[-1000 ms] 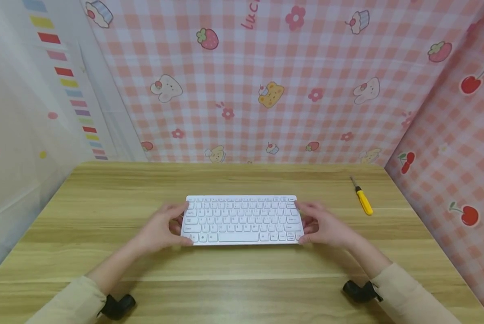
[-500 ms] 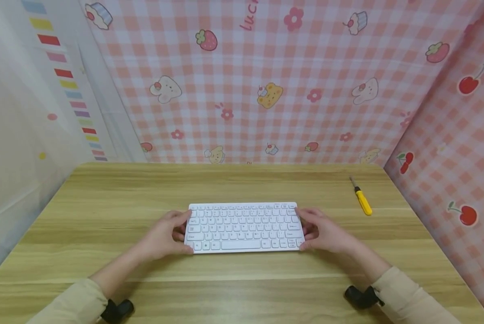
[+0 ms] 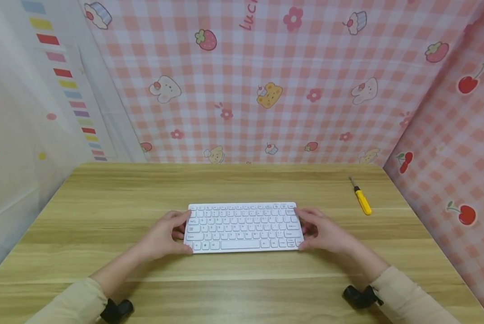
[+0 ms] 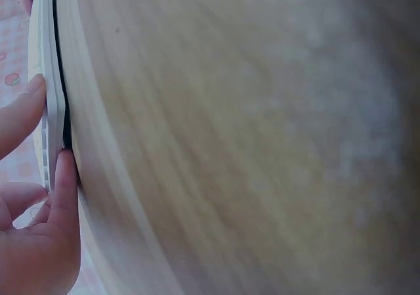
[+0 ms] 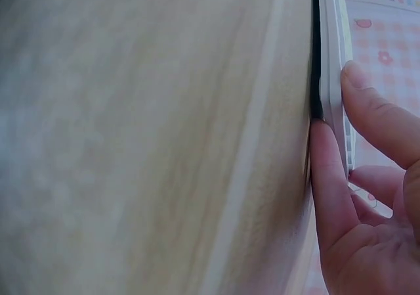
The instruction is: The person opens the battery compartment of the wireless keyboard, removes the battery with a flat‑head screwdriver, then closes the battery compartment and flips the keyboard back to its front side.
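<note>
A compact white keyboard (image 3: 243, 227) lies level at the middle of the wooden table, keys up and its long space-bar side toward me. My left hand (image 3: 165, 238) grips its left end and my right hand (image 3: 327, 231) grips the right end. Each thumb sits at a near corner, with the index finger at the far part of the end. In the left wrist view, a finger reaches under the keyboard's edge (image 4: 56, 104) while the thumb is on top. The right wrist view has the same pinch on the keyboard (image 5: 333, 71), with a dark gap beneath it.
A yellow-handled screwdriver (image 3: 363, 201) lies toward the back right of the wooden table (image 3: 242, 292). Pink checked cloth (image 3: 242, 90) hangs behind the table, with more cloth along both sides. A black wrist device (image 3: 118, 310) shows at the left sleeve, and another (image 3: 361, 297) at the right.
Both hands have brought the keyboard slightly nearer to me and down in the head view over the first half second. Since then, hands and keyboard have hardly moved.
</note>
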Motion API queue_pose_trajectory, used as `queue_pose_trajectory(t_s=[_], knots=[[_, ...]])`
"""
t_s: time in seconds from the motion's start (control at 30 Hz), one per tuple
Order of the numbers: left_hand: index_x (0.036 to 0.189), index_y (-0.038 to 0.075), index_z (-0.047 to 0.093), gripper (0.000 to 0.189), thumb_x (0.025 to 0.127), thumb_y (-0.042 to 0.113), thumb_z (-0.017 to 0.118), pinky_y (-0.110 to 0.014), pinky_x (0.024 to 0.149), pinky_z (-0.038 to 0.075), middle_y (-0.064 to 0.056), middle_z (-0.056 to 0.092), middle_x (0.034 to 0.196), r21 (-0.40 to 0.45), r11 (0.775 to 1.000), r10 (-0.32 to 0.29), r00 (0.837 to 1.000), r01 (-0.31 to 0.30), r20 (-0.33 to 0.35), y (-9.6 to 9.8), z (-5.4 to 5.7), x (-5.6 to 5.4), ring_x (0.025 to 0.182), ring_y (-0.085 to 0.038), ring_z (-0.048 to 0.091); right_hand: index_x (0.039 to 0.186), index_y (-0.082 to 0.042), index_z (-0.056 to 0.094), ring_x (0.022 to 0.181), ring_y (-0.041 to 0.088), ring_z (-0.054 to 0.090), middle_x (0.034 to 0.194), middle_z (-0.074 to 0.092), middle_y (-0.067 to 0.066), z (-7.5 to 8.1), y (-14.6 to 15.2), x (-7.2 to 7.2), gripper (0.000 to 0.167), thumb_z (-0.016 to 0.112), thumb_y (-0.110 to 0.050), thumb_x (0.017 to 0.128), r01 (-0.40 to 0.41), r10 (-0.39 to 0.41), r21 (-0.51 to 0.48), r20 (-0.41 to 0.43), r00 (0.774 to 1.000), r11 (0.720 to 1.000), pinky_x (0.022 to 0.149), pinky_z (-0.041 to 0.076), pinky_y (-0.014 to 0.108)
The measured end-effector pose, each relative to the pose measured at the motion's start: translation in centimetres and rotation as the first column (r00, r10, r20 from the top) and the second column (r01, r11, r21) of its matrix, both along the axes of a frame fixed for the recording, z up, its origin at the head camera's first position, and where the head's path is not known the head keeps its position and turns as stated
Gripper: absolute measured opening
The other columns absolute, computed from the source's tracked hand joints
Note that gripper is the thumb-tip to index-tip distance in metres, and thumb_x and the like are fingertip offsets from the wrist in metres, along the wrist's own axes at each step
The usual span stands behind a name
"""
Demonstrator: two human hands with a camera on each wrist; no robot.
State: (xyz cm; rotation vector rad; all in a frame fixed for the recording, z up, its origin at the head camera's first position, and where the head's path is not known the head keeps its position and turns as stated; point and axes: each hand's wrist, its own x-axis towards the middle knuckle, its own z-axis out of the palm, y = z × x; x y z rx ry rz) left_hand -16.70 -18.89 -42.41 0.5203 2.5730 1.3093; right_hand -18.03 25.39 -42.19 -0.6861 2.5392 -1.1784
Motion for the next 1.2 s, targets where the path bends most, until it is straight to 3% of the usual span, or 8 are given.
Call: queue_pose_trajectory(t_s=[0.43,0.77,1.03,1.2], knots=[[0.147,-0.009,0.037,0.100,0.067,0.012,0.093,-0.025,0.083,0.054,-0.022,0.047,0.133,-0.011,1.000,-0.007,1.000,0.006,-0.015,0.09,0.12,0.08,0.098,-0.021,0.058,0.151,0.001,0.037,0.102,0.023,0.056,0.145,0.039,0.022,-0.27,0.32,0.02,0.092,0.087,-0.018,0.076,0.012,-0.012,0.023,0.008,1.000,1.000,0.083,0.052,0.027],[0.148,-0.007,0.038,0.100,0.068,0.018,0.093,-0.024,0.085,0.053,-0.018,0.047,0.134,-0.072,0.997,-0.019,0.999,0.016,-0.038,0.22,-0.10,0.37,0.099,-0.020,0.057,0.149,0.001,0.039,0.106,0.026,0.055,0.144,0.041,0.021,-0.23,0.70,0.04,0.088,0.086,-0.018,0.077,-0.005,0.005,0.029,0.002,1.000,1.000,0.082,0.054,0.026],[0.147,-0.008,0.039,0.100,0.067,0.017,0.093,-0.025,0.085,0.053,-0.019,0.048,0.134,-0.064,0.998,-0.014,0.999,0.011,-0.044,0.30,0.10,0.48,0.100,-0.021,0.058,0.148,0.004,0.039,0.106,0.028,0.055,0.143,0.041,0.024,-0.14,0.91,0.16,0.086,0.085,-0.017,0.078,-0.020,0.020,0.000,-0.008,1.000,1.000,0.082,0.054,0.028],[0.146,-0.011,0.036,0.099,0.070,0.018,0.092,-0.026,0.086,0.053,-0.021,0.048,0.130,-0.040,0.998,-0.047,0.999,0.046,-0.024,0.15,0.30,0.15,0.101,-0.022,0.057,0.148,0.003,0.040,0.106,0.027,0.054,0.143,0.041,0.023,-0.20,0.95,0.18,0.086,0.086,-0.017,0.078,-0.005,0.005,0.000,0.004,1.000,1.000,0.081,0.054,0.027]])
